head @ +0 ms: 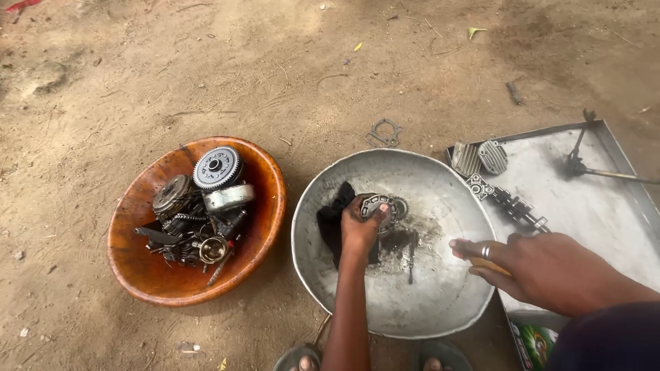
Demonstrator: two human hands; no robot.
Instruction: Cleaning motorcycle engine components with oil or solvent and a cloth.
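Your left hand [359,230] covers most of the round metal part [380,208] it grips, so you see only its toothed upper rim. Your right hand [529,264] hides nearly all of a yellowish handle [489,265]; what tool it belongs to cannot be told. The long tool [605,172] on the flat tray [550,172] runs off the right edge. The green packet [533,343] and your sandalled feet [297,358] are cut off at the bottom.

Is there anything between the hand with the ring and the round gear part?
Nothing visible. Between the right hand and the gear part, held by the left hand, lies only bare, oily metal basin.
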